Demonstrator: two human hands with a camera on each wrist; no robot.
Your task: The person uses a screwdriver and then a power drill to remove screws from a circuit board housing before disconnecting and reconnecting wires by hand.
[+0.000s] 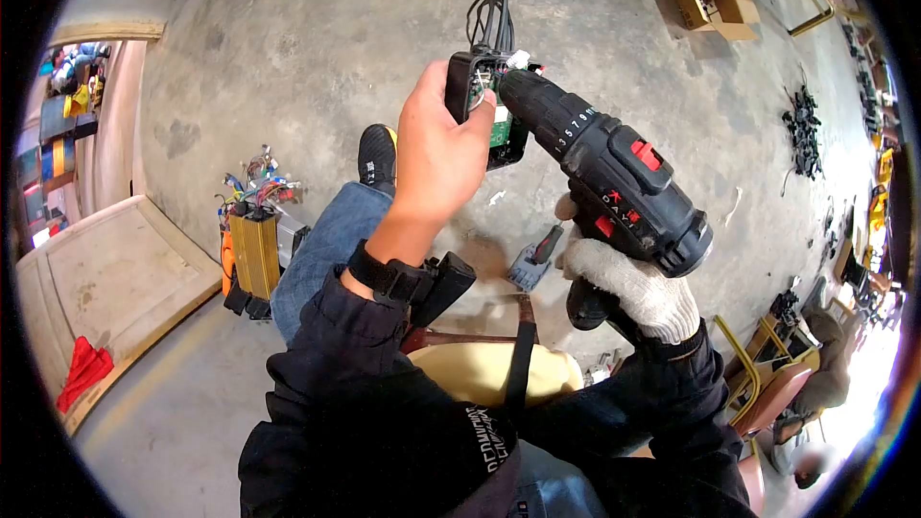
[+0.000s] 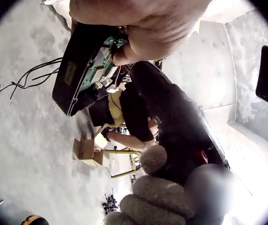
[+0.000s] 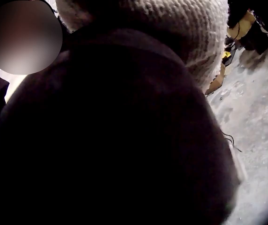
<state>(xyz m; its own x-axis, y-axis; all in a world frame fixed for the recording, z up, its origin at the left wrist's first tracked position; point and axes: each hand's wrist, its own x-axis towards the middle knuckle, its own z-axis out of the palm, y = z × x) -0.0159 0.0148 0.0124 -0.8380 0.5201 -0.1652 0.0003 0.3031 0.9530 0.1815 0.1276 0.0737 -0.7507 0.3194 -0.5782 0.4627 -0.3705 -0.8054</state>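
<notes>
The bare left hand (image 1: 443, 149) grips a black housing (image 1: 460, 86), its thumb over the green circuit board (image 1: 502, 132) inside; black cables stick out of the far end. In a white knitted glove, the right hand (image 1: 624, 278) holds a black cordless drill (image 1: 614, 163) by its handle. The drill's nose is at the open housing, beside the left thumb; whether it touches cannot be seen. The left wrist view shows the housing (image 2: 70, 70), the left hand (image 2: 157, 28) and the gloved fingers (image 2: 155, 197) round the drill. Mostly a dark shape and the glove (image 3: 190, 37) fill the right wrist view.
A gold metal box (image 1: 254, 254) with loose wires stands left of the person's leg. On the floor between the legs lies a grey tool with a dark handle (image 1: 547, 245). A cardboard box (image 1: 734, 14) is at the far right, black parts (image 1: 804, 129) below it.
</notes>
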